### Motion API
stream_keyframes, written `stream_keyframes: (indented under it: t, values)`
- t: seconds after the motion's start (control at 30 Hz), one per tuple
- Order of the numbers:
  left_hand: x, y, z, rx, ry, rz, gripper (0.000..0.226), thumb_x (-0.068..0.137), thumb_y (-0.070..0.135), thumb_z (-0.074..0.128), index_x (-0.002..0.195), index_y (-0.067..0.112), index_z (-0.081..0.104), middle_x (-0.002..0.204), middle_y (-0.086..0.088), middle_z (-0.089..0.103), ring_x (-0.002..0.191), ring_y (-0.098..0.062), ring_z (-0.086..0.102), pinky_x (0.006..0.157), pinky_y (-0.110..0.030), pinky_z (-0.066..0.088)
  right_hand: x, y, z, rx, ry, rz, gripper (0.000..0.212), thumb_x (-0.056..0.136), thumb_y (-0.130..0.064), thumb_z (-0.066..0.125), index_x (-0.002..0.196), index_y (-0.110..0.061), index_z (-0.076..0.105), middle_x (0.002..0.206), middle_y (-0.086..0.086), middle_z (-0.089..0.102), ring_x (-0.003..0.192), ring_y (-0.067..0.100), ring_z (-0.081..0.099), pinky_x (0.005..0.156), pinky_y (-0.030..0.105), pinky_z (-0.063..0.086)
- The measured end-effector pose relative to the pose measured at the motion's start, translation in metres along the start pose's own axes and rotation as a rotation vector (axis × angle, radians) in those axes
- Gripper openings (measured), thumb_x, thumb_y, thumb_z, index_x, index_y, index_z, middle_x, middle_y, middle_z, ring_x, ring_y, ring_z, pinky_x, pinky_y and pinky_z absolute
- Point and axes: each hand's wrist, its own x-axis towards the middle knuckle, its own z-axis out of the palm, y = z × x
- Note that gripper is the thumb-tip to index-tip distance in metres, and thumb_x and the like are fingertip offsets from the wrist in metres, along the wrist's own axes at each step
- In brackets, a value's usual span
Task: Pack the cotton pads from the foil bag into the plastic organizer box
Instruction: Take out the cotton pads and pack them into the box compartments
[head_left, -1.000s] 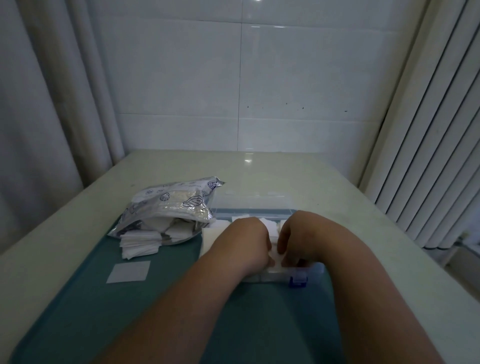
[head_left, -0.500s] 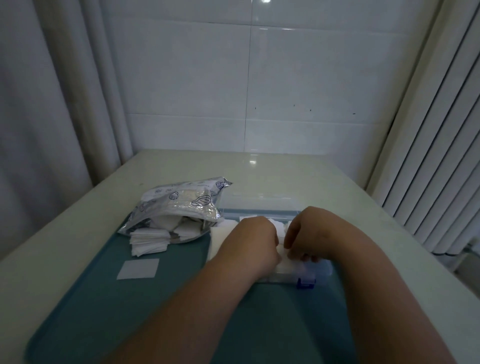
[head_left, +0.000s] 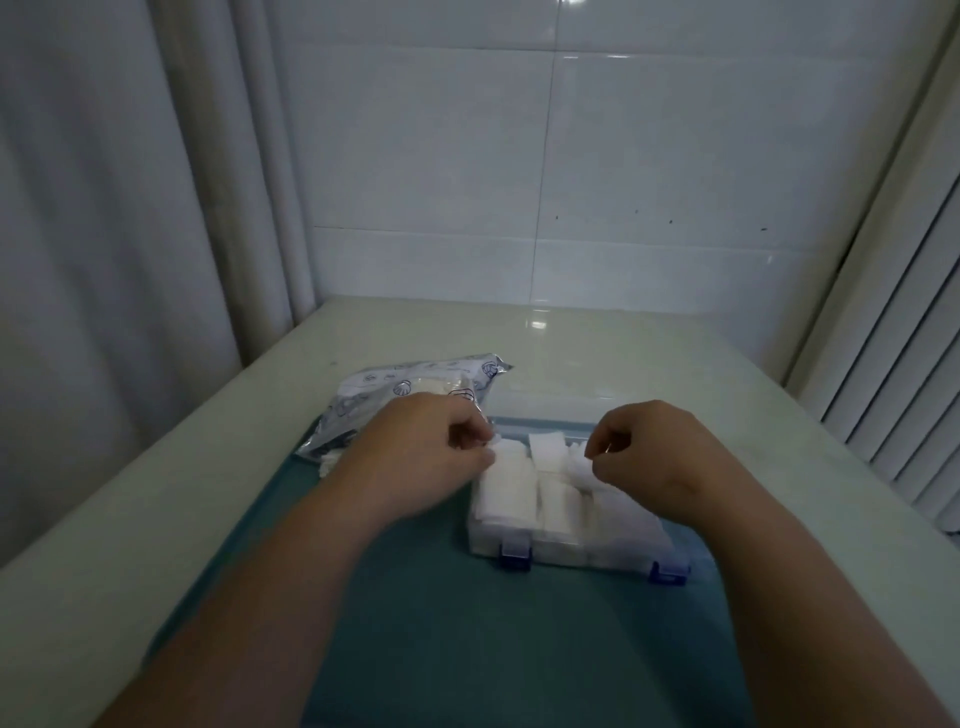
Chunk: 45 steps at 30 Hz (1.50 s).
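The clear plastic organizer box (head_left: 613, 558) with blue latches lies open on the teal mat, its compartments filled with white cotton pads (head_left: 506, 486). My left hand (head_left: 426, 460) hovers at the box's far left corner, fingers curled, pinching the edge of a cotton pad (head_left: 500, 445). Over the box's right side, my right hand (head_left: 654, 457) has curled fingers beside a blurred pad (head_left: 575, 465); whether it holds that pad I cannot tell. The silver foil bag (head_left: 400, 387) lies left of the box, partly behind my left hand, with pads (head_left: 328, 463) spilling from its mouth.
The teal mat (head_left: 441, 623) covers the near part of a pale table (head_left: 571, 353). The box's clear lid (head_left: 550, 415) lies folded back behind it. A tiled wall stands at the back, curtains on the left and slatted blinds on the right.
Both hands rose from the middle of the box and moved apart, uncovering the pads inside. The camera has tilted and moved closer.
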Motion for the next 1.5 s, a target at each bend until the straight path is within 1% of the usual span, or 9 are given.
stream_keyframes:
  t: [0.1, 0.2, 0.37, 0.67, 0.8, 0.93, 1.13, 1.27, 1.5]
  values:
    - [-0.004, -0.023, -0.015, 0.127, -0.039, -0.006, 0.020, 0.081, 0.020, 0.069, 0.095, 0.035, 0.074, 0.090, 0.022, 0.067, 0.088, 0.001, 0.061, 0.081, -0.022, 0.048, -0.001, -0.005, 0.007, 0.027, 0.018, -0.018, 0.016, 0.086, -0.018, 0.059, 0.090, -0.032, 0.067, 0.090, -0.011, 0.062, 0.081, 0.007, 0.059, 0.079, 0.028, 0.055]
    - [-0.011, -0.040, -0.029, 0.324, -0.229, -0.031, 0.053, 0.083, 0.004, 0.057, 0.126, 0.034, 0.062, 0.128, 0.014, 0.059, 0.120, -0.009, 0.053, 0.098, -0.022, 0.040, -0.001, -0.008, 0.012, 0.037, 0.025, -0.042, 0.017, 0.087, -0.020, 0.059, 0.089, -0.036, 0.064, 0.092, -0.012, 0.062, 0.082, 0.007, 0.059, 0.082, 0.029, 0.055]
    - [-0.019, -0.059, -0.026, 0.545, -0.355, -0.093, 0.073, 0.078, 0.014, 0.061, 0.142, 0.041, 0.039, 0.139, 0.009, 0.045, 0.128, -0.014, 0.044, 0.102, -0.030, 0.041, -0.001, -0.010, 0.015, 0.033, 0.041, -0.073, 0.021, 0.086, -0.019, 0.060, 0.083, -0.039, 0.062, 0.090, -0.013, 0.063, 0.081, 0.006, 0.059, 0.082, 0.029, 0.055]
    - [-0.010, -0.069, -0.014, 0.610, -0.251, -0.095, 0.059, 0.081, 0.017, 0.057, 0.133, 0.040, 0.043, 0.130, 0.002, 0.051, 0.115, -0.022, 0.055, 0.091, -0.034, 0.048, 0.002, -0.007, 0.018, 0.058, 0.012, -0.095, 0.023, 0.087, -0.016, 0.060, 0.085, -0.039, 0.063, 0.091, -0.014, 0.063, 0.081, 0.003, 0.058, 0.073, 0.019, 0.049]
    - [-0.007, -0.068, -0.010, 0.580, -0.094, -0.081, 0.030, 0.086, 0.017, 0.053, 0.110, 0.034, 0.060, 0.116, 0.003, 0.063, 0.103, -0.021, 0.060, 0.080, -0.029, 0.047, 0.001, -0.007, 0.018, 0.063, 0.015, -0.102, 0.024, 0.087, -0.016, 0.061, 0.083, -0.040, 0.061, 0.090, -0.014, 0.062, 0.080, 0.003, 0.058, 0.071, 0.017, 0.048]
    - [-0.010, -0.057, -0.009, 0.599, -0.060, -0.038, 0.026, 0.080, 0.013, 0.053, 0.101, 0.027, 0.058, 0.104, 0.003, 0.063, 0.095, -0.021, 0.058, 0.068, -0.027, 0.038, 0.000, -0.009, 0.018, 0.069, 0.011, -0.110, 0.022, 0.087, -0.016, 0.061, 0.086, -0.038, 0.062, 0.088, -0.015, 0.061, 0.079, 0.002, 0.056, 0.066, 0.015, 0.044]
    - [-0.011, -0.043, -0.005, 0.443, 0.060, 0.040, 0.021, 0.085, 0.023, 0.047, 0.102, 0.027, 0.058, 0.103, 0.004, 0.064, 0.096, -0.022, 0.058, 0.077, -0.033, 0.047, -0.001, -0.010, 0.017, 0.090, 0.007, -0.115, 0.020, 0.088, -0.015, 0.061, 0.088, -0.035, 0.063, 0.089, -0.014, 0.061, 0.079, 0.002, 0.056, 0.066, 0.013, 0.043]
    - [-0.007, -0.042, 0.008, 0.405, 0.025, 0.118, 0.018, 0.077, 0.011, 0.053, 0.087, 0.026, 0.052, 0.099, 0.004, 0.058, 0.096, -0.022, 0.054, 0.078, -0.038, 0.046, -0.002, -0.011, 0.016, 0.093, 0.010, -0.131, 0.021, 0.088, -0.015, 0.060, 0.087, -0.035, 0.063, 0.089, -0.014, 0.061, 0.079, 0.002, 0.055, 0.065, 0.013, 0.042]
    - [-0.004, -0.045, 0.025, 0.629, -0.027, 0.100, 0.029, 0.085, 0.019, 0.053, 0.112, 0.022, 0.043, 0.112, -0.004, 0.063, 0.099, -0.030, 0.060, 0.065, -0.033, 0.036, -0.002, -0.012, 0.016, 0.095, 0.007, -0.134, 0.019, 0.088, -0.015, 0.060, 0.090, -0.033, 0.063, 0.088, -0.013, 0.060, 0.080, 0.003, 0.055, 0.067, 0.016, 0.043]
